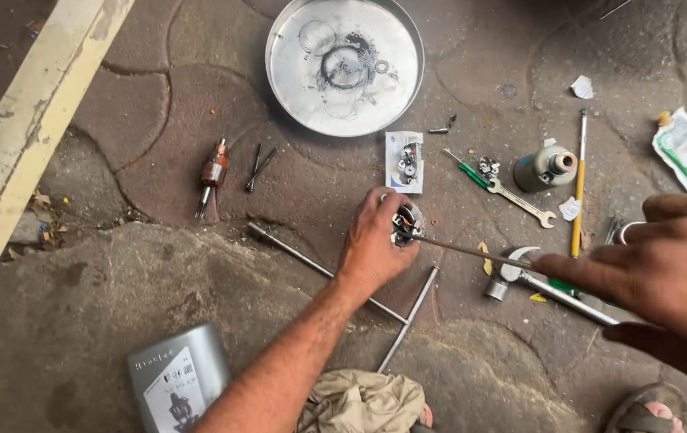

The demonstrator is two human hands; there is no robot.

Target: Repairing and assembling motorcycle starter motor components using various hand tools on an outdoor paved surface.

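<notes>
Rough stone floor [159, 273] under everything. My left hand [374, 244] reaches in from below, fingers wrapped around a small motor part [406, 223] sitting on the floor. My right hand [664, 281] is close to the camera, pinching a thin screwdriver [472, 252] whose tip sits in that part. I count one round metal tray [345, 64], one wrench [524, 204], one hammer [544, 287], two long rods [311, 266].

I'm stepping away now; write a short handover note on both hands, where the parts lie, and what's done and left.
Left hand grips the small motor part on the stone floor.
Right hand holds a long screwdriver, tip in the part.
Armature lies to the left, metal tray at top, wrench and hammer to the right.
Done: the part is open, pieces are set out around it.
Left: the screwdriver is in the part and it is not yet freed.
</notes>
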